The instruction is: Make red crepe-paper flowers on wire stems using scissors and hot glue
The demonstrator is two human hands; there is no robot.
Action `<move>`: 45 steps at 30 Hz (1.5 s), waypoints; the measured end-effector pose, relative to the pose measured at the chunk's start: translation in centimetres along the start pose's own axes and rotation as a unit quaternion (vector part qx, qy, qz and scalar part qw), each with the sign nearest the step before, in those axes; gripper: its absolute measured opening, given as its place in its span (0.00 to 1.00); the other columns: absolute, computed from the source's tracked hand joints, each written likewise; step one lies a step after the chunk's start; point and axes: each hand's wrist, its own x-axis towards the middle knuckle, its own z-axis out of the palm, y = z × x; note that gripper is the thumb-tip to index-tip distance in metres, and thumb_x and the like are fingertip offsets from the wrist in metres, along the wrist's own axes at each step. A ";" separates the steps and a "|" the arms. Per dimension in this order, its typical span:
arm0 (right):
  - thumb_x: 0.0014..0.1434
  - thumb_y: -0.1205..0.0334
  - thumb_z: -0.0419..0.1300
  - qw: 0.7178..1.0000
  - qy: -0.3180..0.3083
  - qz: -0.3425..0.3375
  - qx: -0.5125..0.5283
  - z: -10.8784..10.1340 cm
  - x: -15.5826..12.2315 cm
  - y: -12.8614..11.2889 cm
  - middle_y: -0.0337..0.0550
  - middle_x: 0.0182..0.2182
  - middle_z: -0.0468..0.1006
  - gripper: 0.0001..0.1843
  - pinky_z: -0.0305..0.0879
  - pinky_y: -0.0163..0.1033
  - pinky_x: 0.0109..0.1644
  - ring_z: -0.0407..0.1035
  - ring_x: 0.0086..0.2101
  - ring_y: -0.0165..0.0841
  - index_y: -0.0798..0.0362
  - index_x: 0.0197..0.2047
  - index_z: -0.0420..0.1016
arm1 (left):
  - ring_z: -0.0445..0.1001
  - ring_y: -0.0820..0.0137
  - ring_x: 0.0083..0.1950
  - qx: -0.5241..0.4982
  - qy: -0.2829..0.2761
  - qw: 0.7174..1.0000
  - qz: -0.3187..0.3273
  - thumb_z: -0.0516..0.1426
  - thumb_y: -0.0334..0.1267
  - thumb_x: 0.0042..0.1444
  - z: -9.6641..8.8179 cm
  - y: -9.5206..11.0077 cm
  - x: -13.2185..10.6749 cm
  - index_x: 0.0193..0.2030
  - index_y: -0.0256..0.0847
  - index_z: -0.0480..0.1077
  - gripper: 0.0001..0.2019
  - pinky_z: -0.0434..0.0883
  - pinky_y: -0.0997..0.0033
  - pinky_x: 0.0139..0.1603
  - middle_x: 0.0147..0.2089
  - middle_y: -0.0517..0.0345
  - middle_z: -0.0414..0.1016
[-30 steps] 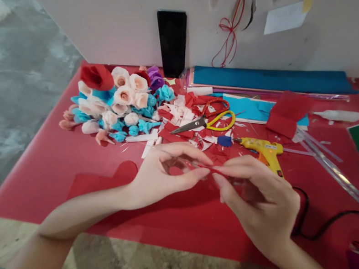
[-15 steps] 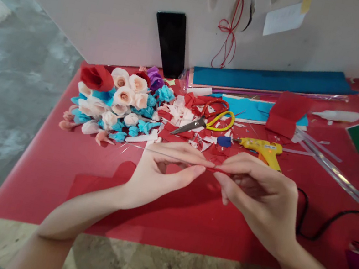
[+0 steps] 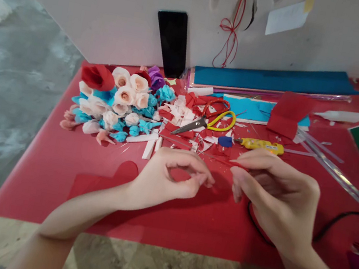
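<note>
My right hand [image 3: 269, 196] pinches a thin wire [image 3: 212, 157] with red paper around its end, between thumb and forefinger. Leftward the wire stretches above my left hand [image 3: 172, 175], apart from it. The left thumb and fingertips come together in a loose pinch; whether anything small is between them cannot be made out. Beneath both hands lies a red paper sheet [image 3: 96, 189], much the same colour as the table. Beyond the hands are scissors [image 3: 198, 124] with red and yellow handles and a yellow glue gun [image 3: 261, 145].
Paper flowers [image 3: 125, 97] in white, blue, red and purple crowd the left side. Paper scraps [image 3: 180, 111] surround the scissors. A phone [image 3: 172, 43] leans on the back wall. Clear glue sticks [image 3: 336, 171] lie at right, near a white bottle [image 3: 339, 116] and a black cord [image 3: 334, 222].
My hands have moved apart. The left has let go of the wire and sunk slightly; the right has shifted right, carrying the wire with its red paper.
</note>
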 end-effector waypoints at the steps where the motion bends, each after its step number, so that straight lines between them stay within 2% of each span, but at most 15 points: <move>1: 0.56 0.70 0.61 1.000 0.000 -0.001 0.001 0.0 0.0 0.0 0.36 0.29 0.73 0.06 0.61 0.30 0.17 0.64 0.18 0.21 0.48 0.32 0.75 | 0.75 0.75 0.30 -0.008 -0.001 1.000 -0.007 0.55 0.20 0.47 0.1 0.0 0.0 0.29 0.37 0.73 0.09 0.73 0.77 0.33 0.30 0.58 0.78; 4: 0.56 0.70 0.61 1.000 -0.001 0.001 -0.001 0.0 0.1 0.0 0.37 0.29 0.74 0.06 0.62 0.31 0.17 0.65 0.18 0.22 0.48 0.32 0.75 | 0.73 0.75 0.30 -0.021 -0.005 1.000 -0.021 0.54 0.18 0.43 0.2 -0.2 0.1 0.29 0.37 0.73 0.11 0.72 0.78 0.32 0.30 0.59 0.77; 12: 0.55 0.70 0.62 0.999 -0.010 0.019 0.041 0.0 0.1 0.2 0.36 0.28 0.71 0.05 0.61 0.30 0.17 0.64 0.18 0.21 0.50 0.31 0.75 | 0.73 0.76 0.27 -0.029 0.027 0.999 -0.013 0.58 0.24 0.46 0.3 -0.5 0.1 0.29 0.37 0.73 0.06 0.72 0.77 0.29 0.29 0.58 0.77; 18: 0.56 0.69 0.61 0.993 -0.054 0.049 0.088 -0.7 0.4 0.2 0.36 0.27 0.71 0.04 0.61 0.30 0.18 0.64 0.18 0.21 0.51 0.32 0.74 | 0.75 0.74 0.26 0.037 0.072 0.997 -0.005 0.64 0.31 0.44 -0.1 -1.4 0.9 0.26 0.38 0.76 0.01 0.72 0.77 0.28 0.26 0.57 0.79; 20: 0.55 0.67 0.62 0.990 -0.088 0.079 0.078 -1.1 0.8 0.2 0.36 0.25 0.70 0.02 0.60 0.29 0.17 0.63 0.17 0.22 0.52 0.31 0.74 | 0.69 0.78 0.19 0.077 0.075 0.994 -0.024 0.64 0.36 0.46 -0.6 -1.9 1.4 0.17 0.36 0.71 0.11 0.67 0.81 0.21 0.17 0.61 0.73; 22: 0.54 0.65 0.63 0.984 -0.125 0.115 0.058 -1.4 1.2 0.2 0.36 0.23 0.70 0.04 0.59 0.28 0.16 0.62 0.16 0.22 0.54 0.29 0.73 | 0.59 0.82 0.14 0.104 0.044 0.992 -0.054 0.59 0.40 0.53 -1.0 -2.6 2.0 0.10 0.35 0.62 0.23 0.59 0.83 0.15 0.10 0.64 0.61; 23: 0.54 0.64 0.63 0.980 -0.146 0.131 0.045 -1.5 1.4 0.2 0.36 0.22 0.70 0.05 0.59 0.28 0.16 0.62 0.15 0.22 0.55 0.28 0.73 | 0.58 0.83 0.13 0.105 0.026 0.992 -0.065 0.57 0.40 0.55 -1.1 -2.8 2.3 0.12 0.35 0.62 0.22 0.58 0.84 0.15 0.10 0.66 0.59; 25: 0.53 0.64 0.63 0.971 -0.186 0.150 0.017 -1.7 1.7 0.3 0.36 0.21 0.69 0.06 0.59 0.27 0.16 0.62 0.15 0.22 0.56 0.27 0.73 | 0.65 0.81 0.16 0.064 -0.013 0.994 -0.082 0.58 0.38 0.54 -1.4 -3.0 2.7 0.28 0.35 0.70 0.08 0.63 0.84 0.17 0.18 0.65 0.68; 26: 0.53 0.64 0.63 0.967 -0.203 0.152 0.003 -1.8 1.8 0.4 0.36 0.21 0.69 0.06 0.59 0.26 0.16 0.63 0.15 0.21 0.56 0.27 0.73 | 0.70 0.80 0.20 0.031 -0.036 0.995 -0.090 0.59 0.36 0.53 -1.4 -3.0 2.7 0.39 0.37 0.70 0.07 0.67 0.83 0.20 0.26 0.61 0.74; 27: 0.52 0.65 0.63 0.964 -0.218 0.153 -0.012 -1.8 1.8 0.4 0.36 0.21 0.70 0.05 0.59 0.26 0.17 0.63 0.15 0.21 0.56 0.27 0.73 | 0.74 0.78 0.24 -0.006 -0.064 0.992 -0.105 0.59 0.36 0.53 -1.5 -2.8 2.7 0.47 0.38 0.68 0.14 0.71 0.81 0.23 0.35 0.57 0.77; 29: 0.53 0.65 0.62 0.960 -0.232 0.151 -0.035 -1.8 1.8 0.4 0.37 0.22 0.71 0.05 0.59 0.26 0.17 0.63 0.15 0.22 0.56 0.26 0.73 | 0.77 0.75 0.29 -0.062 -0.124 0.980 -0.143 0.55 0.38 0.58 -1.5 -2.1 2.4 0.48 0.38 0.69 0.13 0.75 0.79 0.27 0.42 0.49 0.77; 32: 0.53 0.63 0.62 0.961 -0.229 0.141 -0.063 -1.7 1.8 0.3 0.38 0.21 0.71 0.06 0.58 0.26 0.16 0.63 0.15 0.22 0.56 0.27 0.73 | 0.79 0.72 0.29 -0.086 -0.175 0.966 -0.171 0.53 0.41 0.59 -1.3 -0.9 1.5 0.42 0.36 0.74 0.13 0.76 0.78 0.28 0.34 0.49 0.79; 34: 0.53 0.64 0.61 0.962 -0.228 0.127 -0.078 -1.7 1.8 0.3 0.38 0.21 0.72 0.05 0.58 0.25 0.15 0.62 0.15 0.22 0.56 0.27 0.73 | 0.80 0.69 0.30 -0.062 -0.167 0.970 -0.163 0.59 0.38 0.54 -1.0 -0.3 0.9 0.42 0.36 0.75 0.11 0.77 0.77 0.28 0.34 0.49 0.80; 38: 0.53 0.66 0.61 0.967 -0.224 0.080 -0.096 -1.9 1.8 0.4 0.37 0.22 0.73 0.05 0.58 0.25 0.17 0.62 0.16 0.21 0.55 0.27 0.75 | 0.80 0.67 0.28 -0.008 -0.132 0.979 -0.158 0.58 0.34 0.54 -0.3 0.2 0.3 0.38 0.33 0.76 0.08 0.76 0.78 0.24 0.35 0.46 0.81; 45: 0.53 0.65 0.61 0.970 -0.205 0.051 -0.116 -2.0 1.7 0.1 0.35 0.21 0.72 0.05 0.53 0.26 0.17 0.58 0.17 0.20 0.54 0.26 0.74 | 0.79 0.66 0.23 -0.024 -0.061 0.989 -0.129 0.61 0.35 0.49 0.2 0.3 0.2 0.39 0.31 0.77 0.11 0.76 0.78 0.20 0.30 0.45 0.81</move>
